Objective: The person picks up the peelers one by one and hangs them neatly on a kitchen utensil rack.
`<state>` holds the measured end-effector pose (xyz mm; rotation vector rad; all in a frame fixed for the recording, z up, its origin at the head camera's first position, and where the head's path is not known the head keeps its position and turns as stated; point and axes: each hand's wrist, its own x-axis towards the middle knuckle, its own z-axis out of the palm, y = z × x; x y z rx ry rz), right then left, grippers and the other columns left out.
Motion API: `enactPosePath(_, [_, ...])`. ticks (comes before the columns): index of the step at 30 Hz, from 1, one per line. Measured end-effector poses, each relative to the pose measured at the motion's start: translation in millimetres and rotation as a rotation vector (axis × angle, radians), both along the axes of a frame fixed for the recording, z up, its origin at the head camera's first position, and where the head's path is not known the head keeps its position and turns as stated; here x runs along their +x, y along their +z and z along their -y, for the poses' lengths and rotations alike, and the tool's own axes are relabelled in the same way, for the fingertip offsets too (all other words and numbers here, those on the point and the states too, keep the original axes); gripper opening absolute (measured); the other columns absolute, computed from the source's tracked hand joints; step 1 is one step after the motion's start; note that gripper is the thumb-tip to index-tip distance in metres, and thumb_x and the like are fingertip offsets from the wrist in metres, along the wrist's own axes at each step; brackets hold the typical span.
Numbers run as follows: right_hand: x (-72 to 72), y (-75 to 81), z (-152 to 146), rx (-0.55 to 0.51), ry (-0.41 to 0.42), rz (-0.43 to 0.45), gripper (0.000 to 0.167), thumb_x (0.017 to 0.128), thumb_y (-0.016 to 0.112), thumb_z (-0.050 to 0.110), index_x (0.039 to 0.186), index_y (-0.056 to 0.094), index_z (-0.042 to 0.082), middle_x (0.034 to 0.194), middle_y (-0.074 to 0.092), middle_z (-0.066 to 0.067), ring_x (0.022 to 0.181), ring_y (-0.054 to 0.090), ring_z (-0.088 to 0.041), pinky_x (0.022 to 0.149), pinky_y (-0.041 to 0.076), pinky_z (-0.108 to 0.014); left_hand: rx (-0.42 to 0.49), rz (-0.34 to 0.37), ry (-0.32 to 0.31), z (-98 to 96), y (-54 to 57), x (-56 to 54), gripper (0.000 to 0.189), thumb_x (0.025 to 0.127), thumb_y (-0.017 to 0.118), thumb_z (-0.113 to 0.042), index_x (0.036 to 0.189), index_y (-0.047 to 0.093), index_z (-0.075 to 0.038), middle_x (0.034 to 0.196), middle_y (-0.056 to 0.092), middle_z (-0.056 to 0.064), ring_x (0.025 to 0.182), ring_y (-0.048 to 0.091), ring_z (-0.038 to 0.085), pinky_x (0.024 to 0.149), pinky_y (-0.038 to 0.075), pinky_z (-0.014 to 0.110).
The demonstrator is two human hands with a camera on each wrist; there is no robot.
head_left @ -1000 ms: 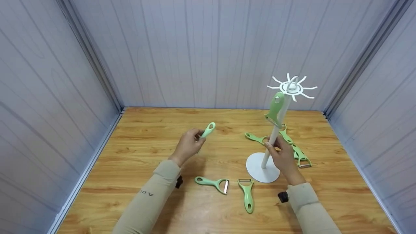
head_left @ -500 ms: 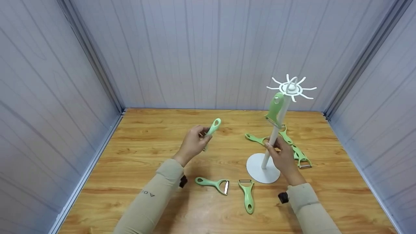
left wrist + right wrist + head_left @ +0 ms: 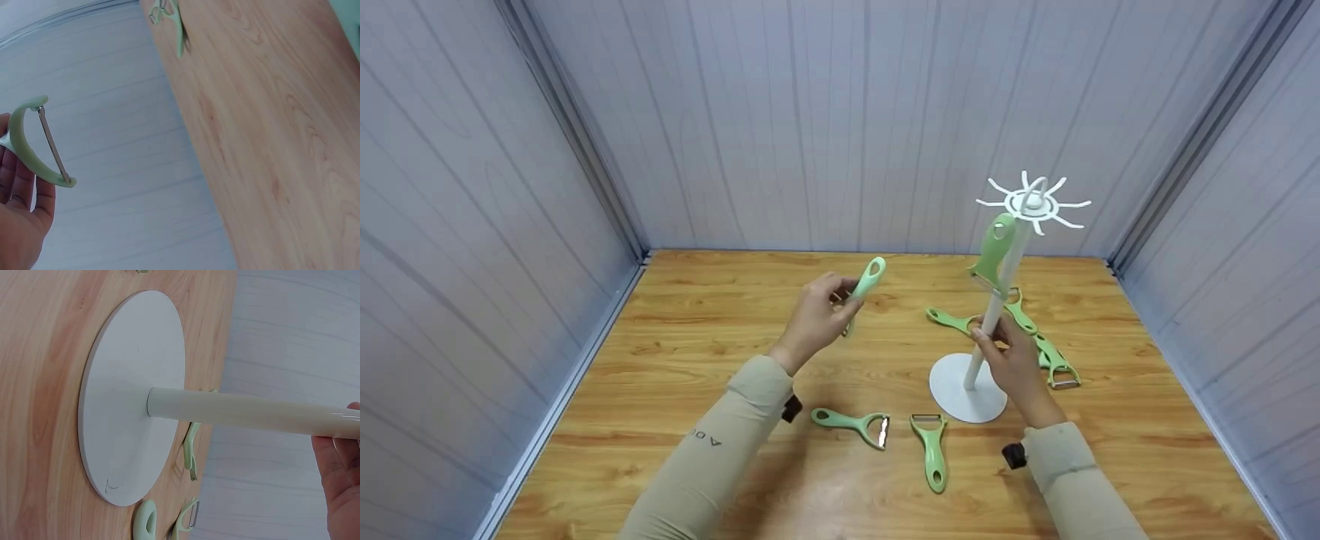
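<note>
In the head view my left hand (image 3: 817, 319) pinches a green Y-shaped peeler (image 3: 868, 279) above the table, its looped handle end pointing up. The left wrist view shows the blade end of this peeler (image 3: 25, 140) beyond the fingers. My right hand (image 3: 1014, 367) grips the white post of a hook stand (image 3: 994, 311); in the right wrist view the fingers wrap the post (image 3: 242, 410) above its round base. Another green peeler (image 3: 996, 247) hangs by its handle hole from one of the stand's top hooks.
Two peelers lie at the front, one sideways (image 3: 847, 421) and one lengthwise (image 3: 933, 454). Behind and right of the stand lie several more, including a peeler (image 3: 949, 319) left of the post and a peeler (image 3: 1057, 364) at the right. Pale panel walls (image 3: 825, 127) enclose the wooden table.
My left hand has moved to the right and away from me, raising the peeler it holds nearer the stand. The right hand stays on the post.
</note>
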<state>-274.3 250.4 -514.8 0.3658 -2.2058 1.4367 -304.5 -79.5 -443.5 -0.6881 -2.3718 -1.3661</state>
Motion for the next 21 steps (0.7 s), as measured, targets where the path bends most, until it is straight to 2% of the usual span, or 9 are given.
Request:
enactPosePath(5, [0.6,1.0,0,-0.012,0.004,0.013,0.018,0.103,0.071,-0.001,0.121,0.071,-0.004,0.106,0.077,-0.024,0.087,0.067,0.000,0.072,0.057,-0.010,0.015,-0.023,-0.021,-6.6,10.6,0.9,0.021,0.100,0.079,-0.006,0.120,0.077,0.001,0.106,0.074,0.015,0.095,0.069,0.027,0.087,0.063,0.050])
enactPosePath(12, [-0.8,0.6,0,-0.007,0.009,-0.041,0.019,0.100,0.073,-0.006,0.119,0.071,-0.005,0.103,0.077,-0.025,0.085,0.066,0.002,0.071,0.056,-0.007,0.050,-0.045,-0.066,-17.3,23.5,2.9,0.023,0.099,0.078,-0.002,0.122,0.076,0.003,0.108,0.073,0.018,0.097,0.069,0.031,0.090,0.062,0.056])
enactPosePath(16, [-0.2,0.8,0,-0.017,0.018,-0.022,0.017,0.101,0.072,-0.005,0.119,0.071,-0.005,0.104,0.077,-0.024,0.086,0.068,0.001,0.072,0.058,-0.009,0.034,-0.069,-0.080,-23.4,28.8,3.7,0.024,0.100,0.078,-0.003,0.123,0.076,0.003,0.108,0.073,0.017,0.097,0.069,0.029,0.090,0.063,0.049])
enactPosePath(21, [0.9,1.4,0,-0.026,0.032,0.020,0.014,0.104,0.070,0.000,0.118,0.070,-0.004,0.107,0.077,-0.021,0.089,0.069,-0.002,0.074,0.062,-0.016,0.050,-0.075,-0.091,-29.8,36.5,4.3,0.024,0.100,0.078,-0.003,0.123,0.076,0.004,0.107,0.073,0.017,0.096,0.069,0.027,0.089,0.064,0.048])
